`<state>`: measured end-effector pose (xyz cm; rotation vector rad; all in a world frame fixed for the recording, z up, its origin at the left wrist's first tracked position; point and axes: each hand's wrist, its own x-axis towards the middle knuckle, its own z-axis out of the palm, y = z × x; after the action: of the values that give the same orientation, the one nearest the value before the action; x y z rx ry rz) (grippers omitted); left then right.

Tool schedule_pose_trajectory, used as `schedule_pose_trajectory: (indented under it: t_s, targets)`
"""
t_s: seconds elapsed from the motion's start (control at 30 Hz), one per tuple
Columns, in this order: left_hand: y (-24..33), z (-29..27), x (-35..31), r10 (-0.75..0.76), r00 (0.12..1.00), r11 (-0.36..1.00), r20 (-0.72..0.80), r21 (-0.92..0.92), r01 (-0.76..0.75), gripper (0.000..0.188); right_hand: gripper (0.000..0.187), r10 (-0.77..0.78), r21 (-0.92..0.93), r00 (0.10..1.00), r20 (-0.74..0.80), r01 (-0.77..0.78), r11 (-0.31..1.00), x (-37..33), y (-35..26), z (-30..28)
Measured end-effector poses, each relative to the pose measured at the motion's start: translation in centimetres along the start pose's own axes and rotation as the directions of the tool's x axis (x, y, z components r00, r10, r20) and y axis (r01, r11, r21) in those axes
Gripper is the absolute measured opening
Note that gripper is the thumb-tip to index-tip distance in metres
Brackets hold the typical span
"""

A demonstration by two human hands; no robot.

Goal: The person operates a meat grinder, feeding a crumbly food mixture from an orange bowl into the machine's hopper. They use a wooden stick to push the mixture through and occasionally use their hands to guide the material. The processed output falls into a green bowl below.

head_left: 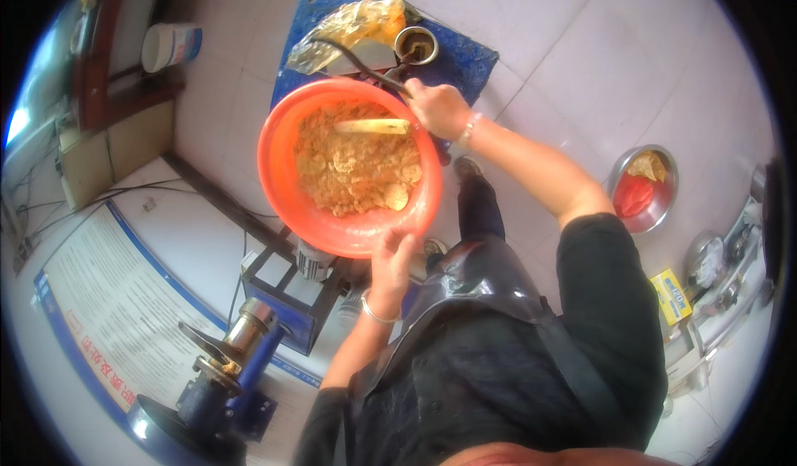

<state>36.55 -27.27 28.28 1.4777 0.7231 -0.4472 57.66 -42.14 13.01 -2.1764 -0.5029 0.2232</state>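
An orange-red plastic basin [271,185] holds a brown, crumbly mass [344,163] with some larger lumps. A pale yellow, flat bar [373,126] lies on the crumbs. My left hand [392,264] grips the near rim, thumb up by the inner wall. Beyond the basin's far right rim, my right hand [440,111] is closed around a dark curved bar [353,58]; where its lower end goes is hidden. Behind the basin, a metal cup [417,45] with something brown inside and a crumpled clear plastic bag [357,28] rest on a blue board [469,61].
At the right, a steel bowl [666,209] holds a red item and a tan piece on the tiled floor. A blue machine with a metal cylinder [249,325] stands lower left, beside a printed wall board [108,300]. A white bucket [170,47] is far left; a yellow box [671,297] sits right.
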Motion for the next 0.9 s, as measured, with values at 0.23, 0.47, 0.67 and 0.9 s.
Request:
schedule_pose_trajectory:
  t_s: [0.23,0.47,0.67,0.9]
  targets:
    - [2.6,2.3,5.8,0.061,0.984,0.887,0.165,-0.461,0.022,0.045,0.035,0.008,0.426,0.974,0.227,-0.107,0.899,-11.7,-10.3,-4.7]
    - [0.5,-1.1,2.0,-0.31,0.95,0.861,0.037,-0.412,0.297,0.028,0.026,0.382,0.39,0.921,0.078,-0.38,0.839,-11.2,0.6,-0.2]
    - [-1.2,-4.5,-2.1,-0.385,0.922,0.819,-0.052,-0.48,0.315,0.03,0.035,0.391,-0.226,0.886,0.249,-0.339,0.913,-7.0,6.7,8.9]
    - [-1.6,-7.8,-4.2,-0.401,0.909,0.671,-0.113,-0.712,0.208,0.029,0.045,0.495,0.155,0.827,0.267,-0.544,0.825,-5.7,7.3,12.2]
